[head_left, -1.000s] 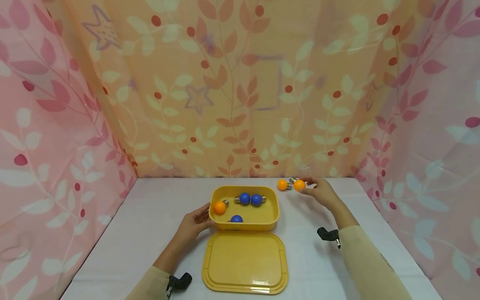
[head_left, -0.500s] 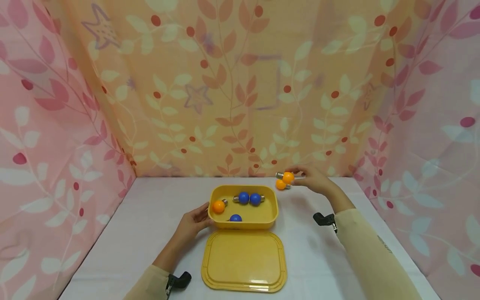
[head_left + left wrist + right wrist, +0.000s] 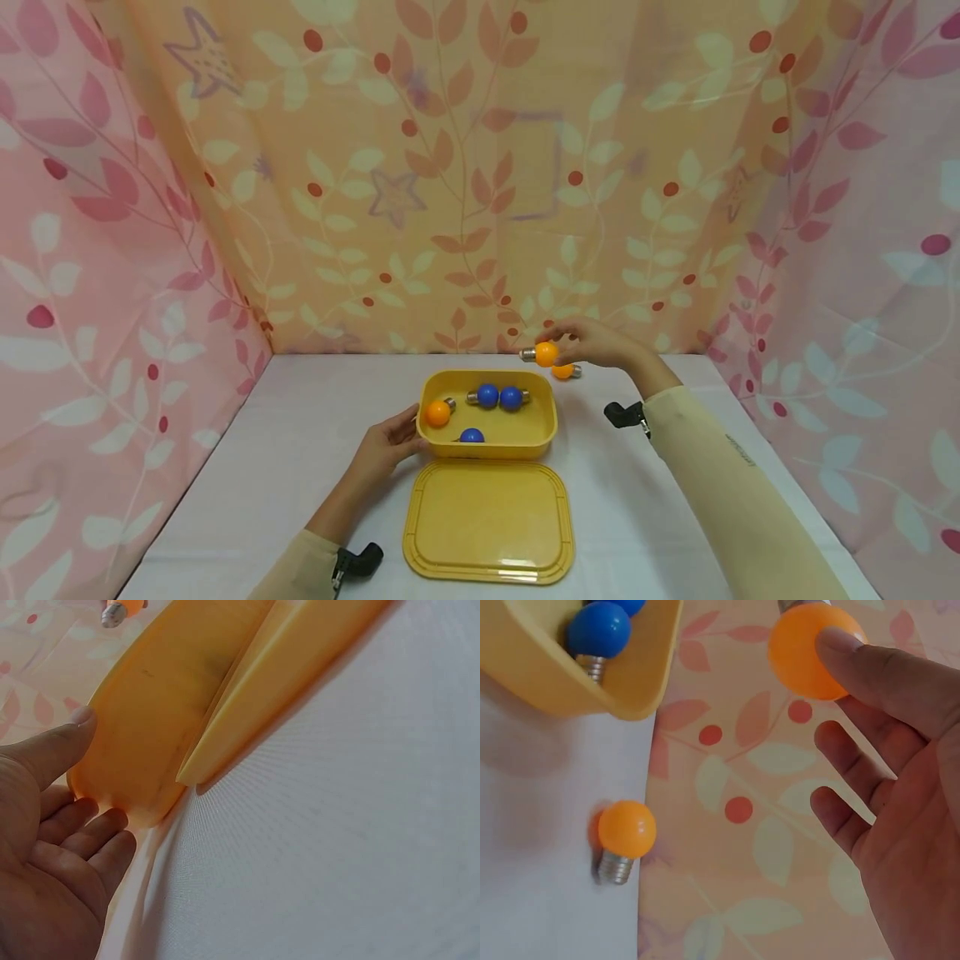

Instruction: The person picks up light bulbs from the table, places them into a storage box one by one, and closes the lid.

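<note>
- Head view: the left hand [image 3: 386, 446] reaches in from the lower left, thumb and fingers spread around the left end of a yellow box [image 3: 517, 431], holding it.
- The right arm stretches forward from the lower right, wrist angled inward; the right hand [image 3: 600, 342] pinches a held orange bulb [image 3: 546, 354] in the air near the box's back right corner, its metal base pointing left.
- A second orange bulb [image 3: 562, 372] lies on the white table [image 3: 300, 467], just right of the box. Inside the box are a third orange bulb [image 3: 438, 413] and three blue bulbs [image 3: 487, 396]. A yellow lid [image 3: 487, 521] lies flat just in front.
- Left wrist view: the palm faces the box; the thumb presses near the rim and bent fingertips touch the end wall lower down.
- Right wrist view: the thumb lies across the held orange bulb, the index finger partly hidden behind; the remaining fingers bend loosely, apart from it. The second orange bulb rests well apart from the hand.
</note>
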The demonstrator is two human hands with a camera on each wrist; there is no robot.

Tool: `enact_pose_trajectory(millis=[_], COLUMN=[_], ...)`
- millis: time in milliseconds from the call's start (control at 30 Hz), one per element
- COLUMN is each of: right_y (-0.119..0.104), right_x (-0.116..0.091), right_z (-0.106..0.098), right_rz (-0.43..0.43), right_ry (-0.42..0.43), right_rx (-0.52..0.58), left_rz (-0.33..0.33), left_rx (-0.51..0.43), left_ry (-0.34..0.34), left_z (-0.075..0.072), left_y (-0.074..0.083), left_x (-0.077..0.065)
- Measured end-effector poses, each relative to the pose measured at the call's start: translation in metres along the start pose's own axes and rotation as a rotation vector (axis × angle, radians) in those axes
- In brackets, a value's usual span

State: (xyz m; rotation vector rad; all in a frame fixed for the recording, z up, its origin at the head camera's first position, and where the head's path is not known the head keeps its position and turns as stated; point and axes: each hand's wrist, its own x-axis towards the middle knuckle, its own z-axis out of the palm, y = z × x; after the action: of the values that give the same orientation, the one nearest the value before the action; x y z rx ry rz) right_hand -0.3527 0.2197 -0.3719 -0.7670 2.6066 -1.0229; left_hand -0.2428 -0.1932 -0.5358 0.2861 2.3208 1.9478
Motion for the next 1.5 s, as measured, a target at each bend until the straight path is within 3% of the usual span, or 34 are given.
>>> enact_pose_trajectory(millis=[167, 533, 1000, 1500], right_y=[-0.013, -0.033, -0.038, -0.036], right_x=[0.018, 0.055, 0.082, 0.109], right_z=[0.007, 0.031, 0.073, 0.114], right_rz=[-0.079, -0.053, -0.118, -0.169], right_ry=[-0.108, -0.234, -0.347, -0.502], right_rx=[0.009, -0.095, -0.199, -0.166], left_rz=[-0.016, -0.007, -0.008, 0.008], left_rx=[0.001, 0.005, 0.016, -0.036], left_ry=[0.016, 0.011, 0.021, -0.030], left_z=[0.001, 0.000, 0.000, -0.002], left_y=[0.000, -0.002, -0.002, -0.003], left_x=[-0.001, 0.002, 0.002, 0.004])
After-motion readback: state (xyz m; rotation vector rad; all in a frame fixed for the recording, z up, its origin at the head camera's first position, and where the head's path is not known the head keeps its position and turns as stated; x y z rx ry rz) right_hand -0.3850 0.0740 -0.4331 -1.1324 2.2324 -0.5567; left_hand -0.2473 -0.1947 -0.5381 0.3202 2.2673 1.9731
